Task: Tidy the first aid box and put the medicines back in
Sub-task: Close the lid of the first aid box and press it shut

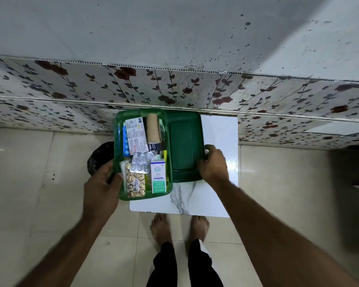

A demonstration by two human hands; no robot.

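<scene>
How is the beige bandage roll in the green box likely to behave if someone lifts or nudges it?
The bandage roll is cylindrical and lies on its side, so it may roll if nudged, though the packets beside it in the green box probably hem it in. It looks like wound fabric, so probably light, soft and not fragile.

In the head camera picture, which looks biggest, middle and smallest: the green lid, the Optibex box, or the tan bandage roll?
1. Green lid, clearly the largest.
2. Optibex box and tan bandage roll: these look about alike in size, so I won't rank one above the other.
</scene>
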